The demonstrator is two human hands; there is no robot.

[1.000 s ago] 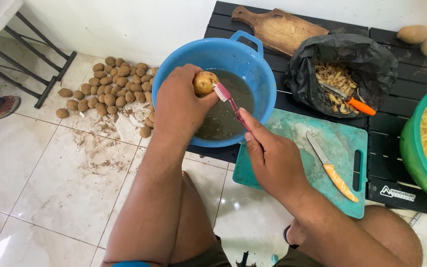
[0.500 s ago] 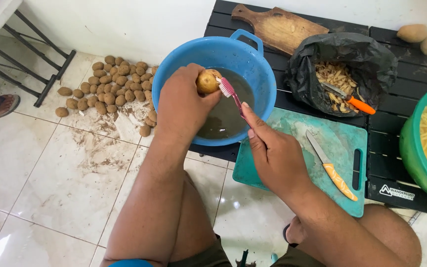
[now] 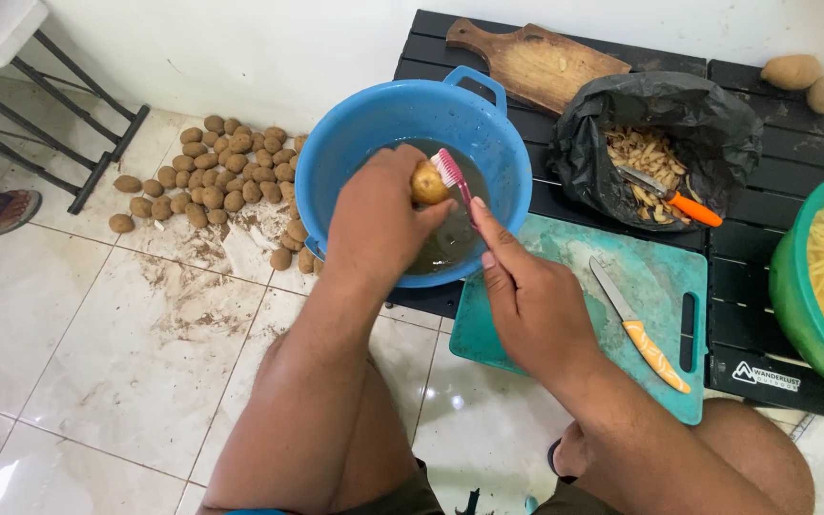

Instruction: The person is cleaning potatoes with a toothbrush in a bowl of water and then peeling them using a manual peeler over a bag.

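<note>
My left hand (image 3: 379, 224) grips a small potato (image 3: 426, 183) over a blue basin (image 3: 383, 124) of murky water. My right hand (image 3: 531, 300) holds a pink-and-white toothbrush (image 3: 452, 176) with its bristles against the potato's right side. Both hands hover above the basin's near rim, over the dark slatted table (image 3: 746, 286).
A teal cutting board (image 3: 646, 277) carries an orange-handled knife (image 3: 639, 324). A black bag (image 3: 660, 124) holds peels and a peeler. A wooden board (image 3: 536, 62) lies behind. A green bowl (image 3: 789, 286) of cut strips is at right. A potato pile (image 3: 216, 172) sits on the tiled floor.
The toothbrush has shifted along the potato, from its lower right side up to its upper right. My left hand has turned the potato slightly. Nothing else moved.
</note>
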